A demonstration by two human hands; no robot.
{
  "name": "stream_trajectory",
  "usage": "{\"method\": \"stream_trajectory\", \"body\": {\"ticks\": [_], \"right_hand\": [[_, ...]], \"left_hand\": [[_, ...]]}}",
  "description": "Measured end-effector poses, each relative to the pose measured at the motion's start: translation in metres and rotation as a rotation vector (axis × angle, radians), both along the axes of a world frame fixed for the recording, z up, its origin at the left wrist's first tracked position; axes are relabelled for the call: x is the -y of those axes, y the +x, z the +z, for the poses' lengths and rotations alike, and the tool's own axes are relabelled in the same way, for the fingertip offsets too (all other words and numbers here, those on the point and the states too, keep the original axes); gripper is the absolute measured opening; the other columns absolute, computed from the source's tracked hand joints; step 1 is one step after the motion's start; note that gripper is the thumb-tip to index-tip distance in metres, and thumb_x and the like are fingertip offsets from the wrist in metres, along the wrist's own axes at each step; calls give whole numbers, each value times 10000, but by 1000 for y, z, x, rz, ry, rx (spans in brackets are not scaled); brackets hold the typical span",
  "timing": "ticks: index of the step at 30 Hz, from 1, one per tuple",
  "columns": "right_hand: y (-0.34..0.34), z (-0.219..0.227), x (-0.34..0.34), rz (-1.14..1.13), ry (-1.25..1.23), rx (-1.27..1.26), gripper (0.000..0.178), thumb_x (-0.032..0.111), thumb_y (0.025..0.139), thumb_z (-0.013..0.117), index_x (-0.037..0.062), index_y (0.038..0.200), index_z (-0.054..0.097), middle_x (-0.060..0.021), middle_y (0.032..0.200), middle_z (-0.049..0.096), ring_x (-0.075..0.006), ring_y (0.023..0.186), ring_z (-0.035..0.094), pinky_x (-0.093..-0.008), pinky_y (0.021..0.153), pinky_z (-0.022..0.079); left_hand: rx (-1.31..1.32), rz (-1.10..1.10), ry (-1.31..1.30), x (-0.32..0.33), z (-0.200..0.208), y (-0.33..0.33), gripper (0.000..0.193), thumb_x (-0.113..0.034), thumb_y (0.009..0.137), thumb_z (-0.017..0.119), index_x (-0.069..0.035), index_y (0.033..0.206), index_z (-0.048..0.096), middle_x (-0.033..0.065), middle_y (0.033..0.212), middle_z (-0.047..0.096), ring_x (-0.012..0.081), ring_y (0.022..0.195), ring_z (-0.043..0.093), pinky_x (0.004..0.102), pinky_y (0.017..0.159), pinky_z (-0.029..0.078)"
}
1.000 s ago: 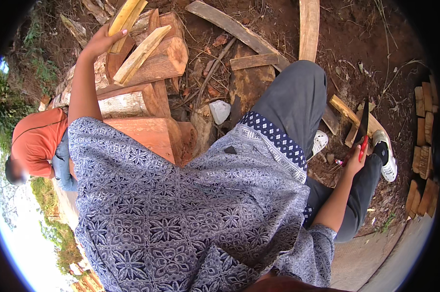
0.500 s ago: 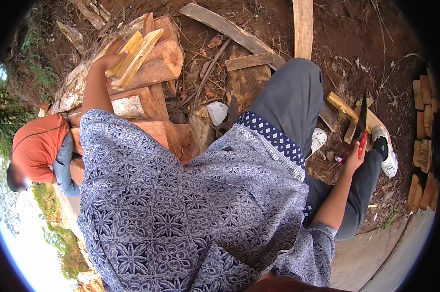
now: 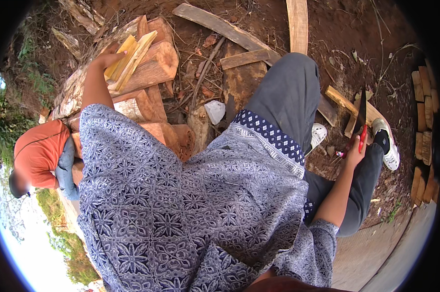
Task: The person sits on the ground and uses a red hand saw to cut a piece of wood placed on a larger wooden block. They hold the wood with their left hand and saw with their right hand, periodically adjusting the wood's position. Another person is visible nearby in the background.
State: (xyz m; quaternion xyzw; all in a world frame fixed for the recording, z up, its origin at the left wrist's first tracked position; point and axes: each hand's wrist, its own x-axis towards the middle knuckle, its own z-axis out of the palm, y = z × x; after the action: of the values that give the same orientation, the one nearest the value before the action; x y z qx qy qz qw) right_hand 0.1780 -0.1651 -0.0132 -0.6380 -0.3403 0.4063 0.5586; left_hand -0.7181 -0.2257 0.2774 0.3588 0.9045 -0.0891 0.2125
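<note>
Far to the left, my left hand (image 3: 108,58) is closed around the side of pale yellow split wood pieces (image 3: 133,59), which lie against the reddish logs. Some of its fingers are hidden. On the right, my right hand (image 3: 356,154) grips the red handle of a hand saw (image 3: 362,113). The saw's dark, tapering blade points away from me, and its teeth are too small to make out. Beside the blade, a yellowish stick (image 3: 340,99) and a pale board (image 3: 371,112) lie near my white shoe (image 3: 391,156).
Stacked logs (image 3: 157,65) fill the left side. A person in an orange top (image 3: 42,148) bends beyond them. Long planks (image 3: 224,30) and a white stone (image 3: 215,112) lie ahead on brown soil. At the right edge stands a stack of cut wood (image 3: 421,117).
The view has shifted slightly. My left hand stays on the split wood, and my right hand still holds the saw with little movement.
</note>
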Motion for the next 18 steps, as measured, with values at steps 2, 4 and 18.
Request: {"method": "stream_trajectory", "body": {"ticks": [2, 4, 18], "right_hand": [[15, -14, -8, 11, 59, 28, 533, 157, 1006, 678, 146, 1519, 535, 13, 839, 632, -70, 586, 516, -232, 502, 410], [26, -20, -10, 2, 69, 63, 539, 161, 1006, 681, 147, 1524, 532, 11, 837, 632, -68, 595, 524, -233, 501, 410], [12, 34, -15, 13, -50, 433, 533, 238, 930, 731, 65, 1423, 622, -158, 1197, 745, -177, 1009, 702, -321, 926, 522]], "left_hand": [[-278, -86, 34, -26, 4, 9, 837, -644, 899, 658, -104, 1514, 481, 201, 1574, 454, 381, 1447, 444, 488, 1169, 384], [-614, -368, 263, -55, -3, 46, 698, -575, 941, 649, -51, 1401, 604, 223, 1422, 592, 396, 1324, 564, 468, 1103, 448], [526, -1316, 493, -267, -232, 643, 498, -367, 1046, 517, -97, 1464, 487, 177, 1491, 512, 386, 1391, 480, 476, 1143, 412]]}}
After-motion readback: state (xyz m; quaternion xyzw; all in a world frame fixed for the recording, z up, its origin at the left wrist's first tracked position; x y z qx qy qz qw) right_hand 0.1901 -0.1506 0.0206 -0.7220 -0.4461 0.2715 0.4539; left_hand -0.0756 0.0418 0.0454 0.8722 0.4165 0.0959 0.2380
